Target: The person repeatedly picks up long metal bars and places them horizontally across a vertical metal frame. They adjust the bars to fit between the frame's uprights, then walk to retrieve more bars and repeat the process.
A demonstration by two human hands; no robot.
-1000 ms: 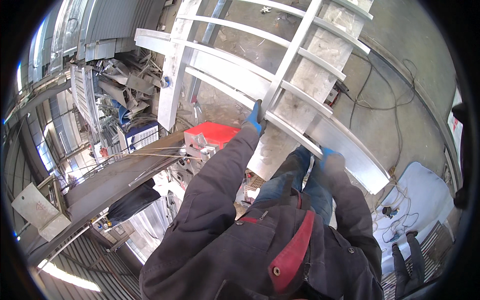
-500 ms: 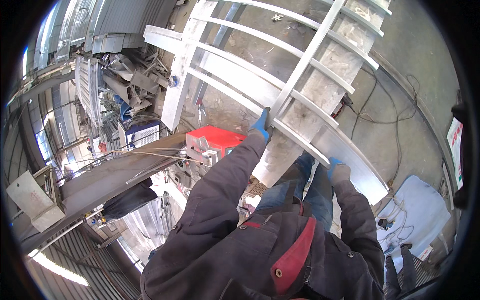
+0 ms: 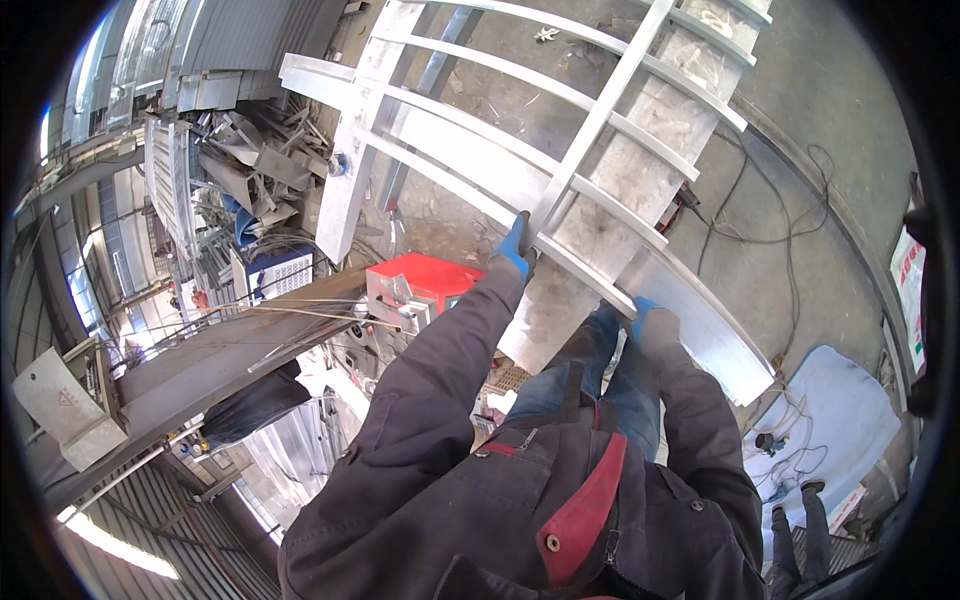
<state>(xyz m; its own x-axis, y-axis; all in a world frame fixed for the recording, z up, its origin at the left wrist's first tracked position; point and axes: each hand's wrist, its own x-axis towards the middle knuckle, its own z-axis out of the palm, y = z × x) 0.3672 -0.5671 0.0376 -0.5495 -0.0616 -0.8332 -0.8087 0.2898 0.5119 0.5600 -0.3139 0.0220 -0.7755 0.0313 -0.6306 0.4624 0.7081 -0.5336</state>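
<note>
A silvery metal frame (image 3: 600,118) of long bars and slightly curved slats lies in front of me. My left hand (image 3: 514,248), in a blue glove, is closed around the near side of the frame, where the nearest slat (image 3: 582,272) meets a long bar. At that slat's right end is my right hand (image 3: 645,312), also blue-gloved; its fingers bend around the end and are partly hidden. Beneath the slats runs a wide, stained metal plank (image 3: 590,215). A curved metal plate (image 3: 700,325) lies to the right of my right hand.
A red machine (image 3: 425,280) stands at my left, beside a rusty steel beam (image 3: 240,340). Metal scraps (image 3: 260,165) are heaped farther left. Black cables (image 3: 790,235) loop over the floor at right, near a pale blue sheet (image 3: 840,410). Another person's legs (image 3: 800,535) show at lower right.
My right hand and the nearest slat's right end have shifted left and slightly away from me. My left hand keeps its place on the frame. The whole view has drifted slightly.
</note>
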